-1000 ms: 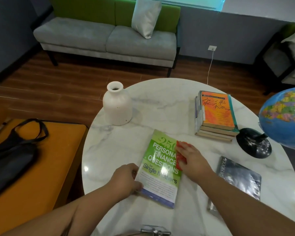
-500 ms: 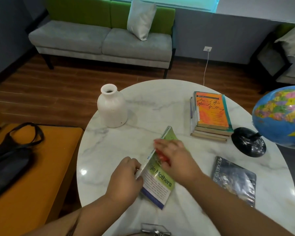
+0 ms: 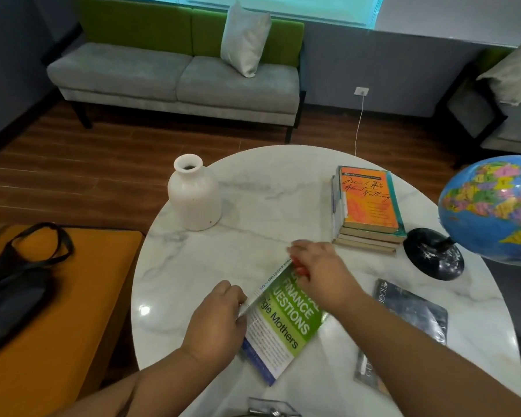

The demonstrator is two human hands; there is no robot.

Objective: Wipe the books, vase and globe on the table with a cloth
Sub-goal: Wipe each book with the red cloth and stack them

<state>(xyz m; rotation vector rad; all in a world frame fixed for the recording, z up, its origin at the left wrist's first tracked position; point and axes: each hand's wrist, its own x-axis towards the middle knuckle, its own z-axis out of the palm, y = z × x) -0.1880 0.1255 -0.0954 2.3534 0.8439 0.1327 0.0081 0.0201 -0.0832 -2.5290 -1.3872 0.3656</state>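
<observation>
A green and white paperback (image 3: 286, 320) is tilted up on its right edge near the front of the round marble table (image 3: 271, 188). My left hand (image 3: 217, 320) grips its raised spine edge. My right hand (image 3: 322, 272) holds a red cloth (image 3: 299, 269) against the top of the cover; most of the cloth is hidden under the fingers. A white vase (image 3: 194, 194) stands at the table's left. A stack of books with an orange cover (image 3: 369, 206) lies at the back right. The globe (image 3: 494, 209) on its black base (image 3: 433, 257) stands at the right edge.
A dark book (image 3: 409, 320) in glossy wrap lies at the front right. An orange bench (image 3: 57, 311) with a black bag (image 3: 15, 284) sits left of the table. A grey and green sofa (image 3: 178, 76) stands behind. A metal clip (image 3: 271, 409) shows at the bottom edge.
The green book lay flat a second ago. My left hand has lifted its spine side, so it now stands tilted, and my right hand with the red cloth slid up along the cover.
</observation>
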